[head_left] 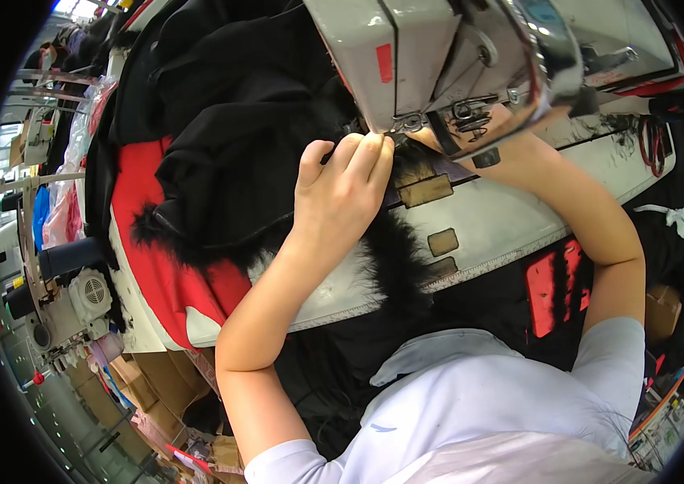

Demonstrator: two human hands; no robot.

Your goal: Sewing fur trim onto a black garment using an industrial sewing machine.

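A white industrial sewing machine stands over the table at the upper middle. Beneath its needle area lies a black garment edged with fluffy black fur trim. The fingers of my left hand are bent and pressed together on the garment, just left of the presser foot; the fingertips are partly hidden. My right hand reaches in from the right, behind the machine's front parts, which cover most of its fingers. What it touches there cannot be made out.
Red cloth lies under the garment on the left. Along the front edge of the white table runs a measuring tape. A red piece with black fur rests below the table edge. Another machine with a motor stands at left, near cardboard boxes.
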